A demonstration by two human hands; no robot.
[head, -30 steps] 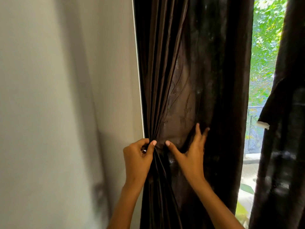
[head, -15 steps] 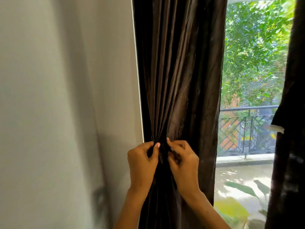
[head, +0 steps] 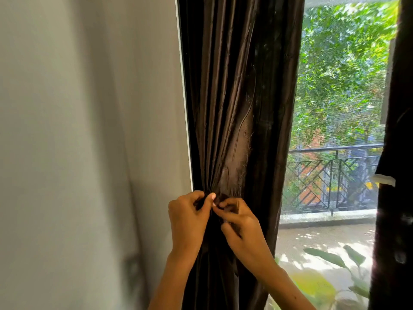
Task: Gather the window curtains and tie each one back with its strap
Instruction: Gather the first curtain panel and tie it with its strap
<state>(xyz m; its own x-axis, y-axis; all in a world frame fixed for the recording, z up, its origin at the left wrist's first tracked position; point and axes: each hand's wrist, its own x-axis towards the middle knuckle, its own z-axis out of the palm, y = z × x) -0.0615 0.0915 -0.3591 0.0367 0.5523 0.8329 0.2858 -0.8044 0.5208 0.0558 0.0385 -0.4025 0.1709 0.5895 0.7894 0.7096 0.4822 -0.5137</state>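
A dark brown left curtain (head: 241, 97) hangs gathered into folds beside the white window frame edge. My left hand (head: 188, 217) grips the bunched fabric at its left side, thumb up. My right hand (head: 240, 222) meets it from the right, fingers curled and pinching at the same gathered spot. Whatever dark strap lies there is hidden between the fingers and blends with the fabric. A second dark curtain (head: 395, 153) hangs at the far right edge, with a pale tag or strap end (head: 384, 179) sticking out of it.
A plain grey wall (head: 89, 130) fills the left half. Between the curtains the window glass (head: 335, 108) shows trees, a metal balcony railing (head: 335, 175) and a sunlit paved floor with leaves below.
My right hand swept the spread curtain leftward into a bunch and closed beside my left hand. The window gap widened, and the fingers now pinch closer together at the gather.
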